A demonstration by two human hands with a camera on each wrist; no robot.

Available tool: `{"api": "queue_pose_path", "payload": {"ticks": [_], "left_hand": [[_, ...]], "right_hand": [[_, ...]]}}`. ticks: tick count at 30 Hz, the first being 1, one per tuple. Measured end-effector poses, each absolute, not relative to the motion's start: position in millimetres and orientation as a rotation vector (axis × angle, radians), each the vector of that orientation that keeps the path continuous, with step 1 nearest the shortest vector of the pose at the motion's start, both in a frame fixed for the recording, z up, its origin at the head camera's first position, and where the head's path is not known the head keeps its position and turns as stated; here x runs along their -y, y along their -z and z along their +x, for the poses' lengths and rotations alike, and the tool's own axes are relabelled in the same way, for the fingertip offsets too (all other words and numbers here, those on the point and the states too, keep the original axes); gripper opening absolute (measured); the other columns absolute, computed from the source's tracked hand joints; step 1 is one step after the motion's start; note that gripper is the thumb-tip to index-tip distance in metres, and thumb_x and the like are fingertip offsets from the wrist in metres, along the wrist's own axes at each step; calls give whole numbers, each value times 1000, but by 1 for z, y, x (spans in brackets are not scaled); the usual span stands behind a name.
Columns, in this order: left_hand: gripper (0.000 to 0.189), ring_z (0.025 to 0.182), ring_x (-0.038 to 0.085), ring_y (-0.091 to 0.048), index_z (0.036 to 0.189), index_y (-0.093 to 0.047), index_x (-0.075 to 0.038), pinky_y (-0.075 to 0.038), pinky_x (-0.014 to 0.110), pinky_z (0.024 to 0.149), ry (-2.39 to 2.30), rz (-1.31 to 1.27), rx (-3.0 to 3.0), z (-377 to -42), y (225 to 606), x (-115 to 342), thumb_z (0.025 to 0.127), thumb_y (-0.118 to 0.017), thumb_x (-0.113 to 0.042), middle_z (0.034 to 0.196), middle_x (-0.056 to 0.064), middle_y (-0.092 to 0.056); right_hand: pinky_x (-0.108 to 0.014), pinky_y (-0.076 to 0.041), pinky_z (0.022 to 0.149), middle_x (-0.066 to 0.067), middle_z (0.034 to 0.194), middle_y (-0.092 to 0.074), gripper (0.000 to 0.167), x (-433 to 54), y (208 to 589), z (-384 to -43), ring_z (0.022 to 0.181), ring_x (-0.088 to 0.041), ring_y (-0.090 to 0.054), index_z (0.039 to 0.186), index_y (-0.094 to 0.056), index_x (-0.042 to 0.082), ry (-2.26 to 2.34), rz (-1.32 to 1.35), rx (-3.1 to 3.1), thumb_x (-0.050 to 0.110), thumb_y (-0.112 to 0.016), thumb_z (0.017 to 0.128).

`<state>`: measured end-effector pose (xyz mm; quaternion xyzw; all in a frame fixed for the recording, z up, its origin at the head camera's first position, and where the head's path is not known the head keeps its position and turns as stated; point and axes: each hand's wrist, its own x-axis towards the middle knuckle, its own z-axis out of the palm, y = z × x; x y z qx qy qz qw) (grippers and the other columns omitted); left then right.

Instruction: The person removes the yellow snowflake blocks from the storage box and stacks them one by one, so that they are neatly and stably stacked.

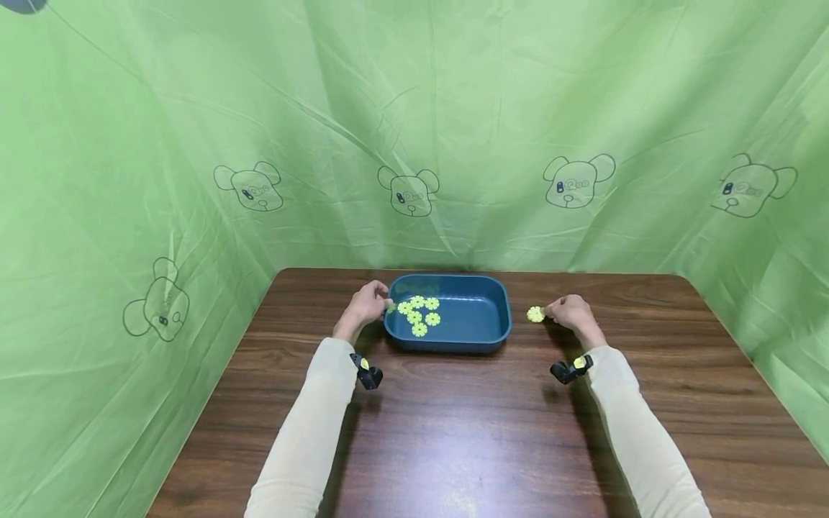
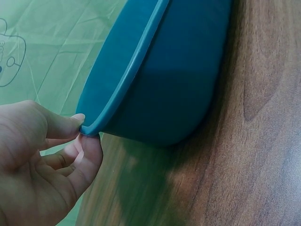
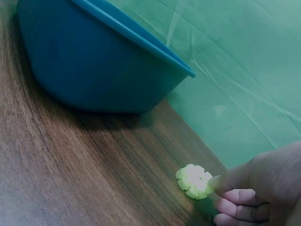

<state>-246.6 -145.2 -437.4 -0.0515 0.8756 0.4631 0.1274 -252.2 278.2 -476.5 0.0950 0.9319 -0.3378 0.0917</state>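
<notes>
A blue rectangular basin stands on the brown table, with several yellow flower-shaped pieces lying at the left of its floor. My left hand pinches the basin's left rim between thumb and fingers; the left wrist view shows the thumb on the inner side of the rim. Right of the basin, my right hand pinches one yellow flower-shaped piece by its edge, low over the table. That flower piece is flat and round with notched petals.
The brown wood-grain table runs toward me and to both sides. Green sheeting printed with bear-like heads hangs behind and beside it. A small black wrist camera sits on the left wrist, another camera on the right.
</notes>
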Motion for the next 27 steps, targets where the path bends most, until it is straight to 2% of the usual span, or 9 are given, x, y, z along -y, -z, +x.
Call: {"api": "queue_pose_path", "payload": {"ticks": [3, 6, 11, 13, 20, 27], "left_hand": [[28, 75, 21, -60, 123, -50, -6, -53, 46, 87, -1346, -150, -2554, -247, 439, 145, 97, -56, -14, 96, 12, -55], [28, 79, 25, -61, 123, -50, -6, -53, 46, 86, -1346, -158, -2549, -246, 439, 144, 97, -56, -14, 97, 13, -55], [28, 81, 25, -62, 123, -50, -7, -54, 45, 86, -1348, -174, -2534, -246, 440, 144, 97, -56, -14, 97, 14, -56], [28, 77, 22, -61, 123, -50, -6, -54, 45, 85, -1346, -174, -2539, -247, 441, 144, 97, -56, -13, 97, 14, -56], [27, 74, 21, -60, 122, -51, -6, -54, 45, 85, -1358, -153, -2554, -249, 441, 146, 96, -56, -13, 96, 13, -55], [28, 77, 22, -60, 123, -50, -6, -53, 46, 87, -1357, -157, -2543, -248, 439, 146, 97, -56, -14, 99, 13, -55]], "right_hand": [[-26, -41, 60, 3, 65, -58, 29, -280, 478, -252, 71, -19, -52, 87, -69, 0, 1031, 287, -2748, 28, -63, 89], [-25, -42, 62, -3, 71, -63, 31, -279, 476, -248, 69, -15, -53, 94, -70, -3, 1082, 280, -2744, 27, -62, 90], [-23, -44, 69, -15, 95, -69, 35, -275, 462, -237, 73, -9, -56, 108, -67, -5, 1153, 249, -2746, 25, -55, 95], [-24, -43, 71, -17, 99, -68, 37, -273, 456, -235, 77, -12, -56, 110, -66, -5, 1164, 230, -2756, 26, -53, 96], [-30, -42, 77, -10, 85, -69, 39, -268, 439, -239, 96, -27, -57, 107, -64, -2, 1134, 138, -2826, 34, -50, 96], [-29, -44, 73, -14, 102, -68, 43, -257, 426, -244, 95, -27, -59, 115, -63, 3, 1119, 15, -2844, 39, -49, 97]]}}
